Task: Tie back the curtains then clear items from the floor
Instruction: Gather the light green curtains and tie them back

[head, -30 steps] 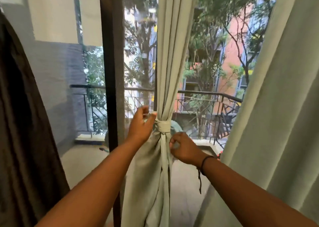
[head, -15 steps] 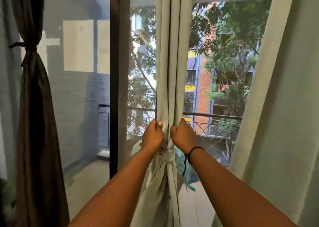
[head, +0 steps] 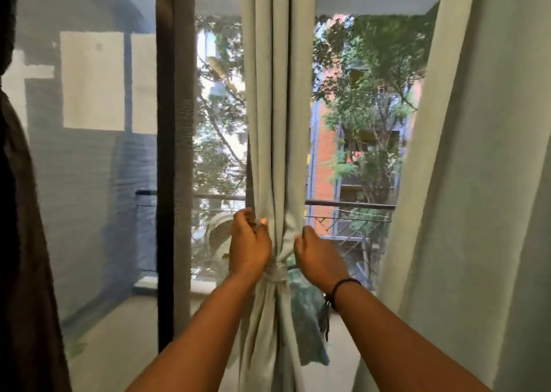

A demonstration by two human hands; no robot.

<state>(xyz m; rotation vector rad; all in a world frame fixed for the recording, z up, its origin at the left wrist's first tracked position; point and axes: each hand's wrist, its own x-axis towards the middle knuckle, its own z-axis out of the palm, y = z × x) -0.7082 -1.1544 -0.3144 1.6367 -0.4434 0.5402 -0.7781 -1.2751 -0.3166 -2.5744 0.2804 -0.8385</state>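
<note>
A pale green curtain [head: 275, 123] hangs gathered in the middle of the window, bound by a knotted tie-back [head: 275, 272] of the same cloth. My left hand [head: 249, 247] pinches the folds on the left just above the knot. On the right side of the folds, my right hand [head: 317, 257] grips the curtain at the same height. A second pale green curtain [head: 477, 183] hangs loose at the right. No floor items show.
A dark brown curtain [head: 26, 242] fills the left edge. A dark door frame post [head: 171, 153] stands left of my hands, with a mesh screen [head: 89, 183] beyond it. Outside are a balcony railing [head: 348, 204], trees and buildings.
Both hands rose from the knot to the folds just above it and closed on the curtain. My view tilted upward, so the knot sits lower in frame.
</note>
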